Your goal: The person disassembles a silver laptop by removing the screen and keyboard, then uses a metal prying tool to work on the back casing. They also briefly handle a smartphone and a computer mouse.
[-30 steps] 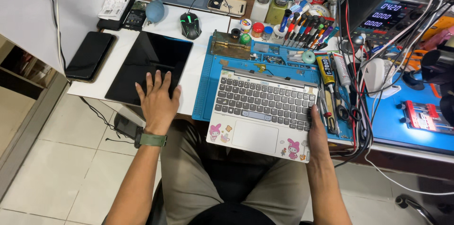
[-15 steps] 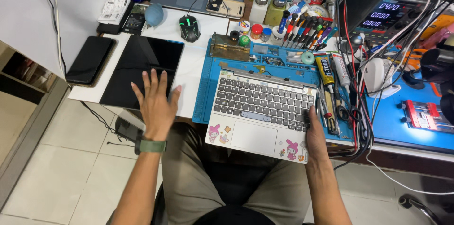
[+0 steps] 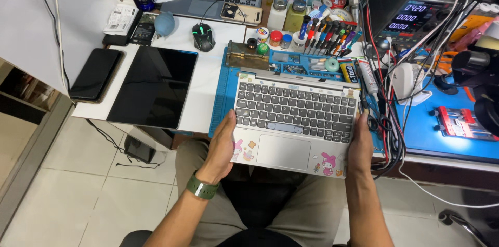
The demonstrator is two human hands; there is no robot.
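Here, both hands are gripping a silver laptop keyboard base with grey keys and cartoon stickers on its palm rest (image 3: pixel 293 122), one hand on each side edge. The left hand (image 3: pixel 222 145), wearing a green wristband (image 3: pixel 201 187), is curling around the left edge, with the thumb lying on top near the sticker at the bottom-left corner and the fingers tucked underneath, out of sight. The right hand (image 3: pixel 359 145) is clasping the right edge in the same way, thumb up along the side, and its fingers are hidden too. Neither hand is spread flat; both are closing on the base.

The keyboard base is lying partly on a blue rubber work mat (image 3: pixel 224 91) at the near edge of the white desk (image 3: pixel 210 96), and its front part is hanging over the person's lap. Just left of the mat, a large black tablet with a dark screen (image 3: pixel 154 86) is lying flat, and a black phone (image 3: pixel 96 74) is sitting beside it, further left. Behind the tablet, a black computer mouse with a green glow (image 3: pixel 203 36) is resting on the desk. Behind the keyboard base, a rack of colourful screwdrivers (image 3: pixel 327 34) is standing upright, and a tangle of red and black cables (image 3: pixel 387 117) is running down just beside the right hand. A bench power supply with a lit digital display (image 3: pixel 408 18) is standing at the back right.
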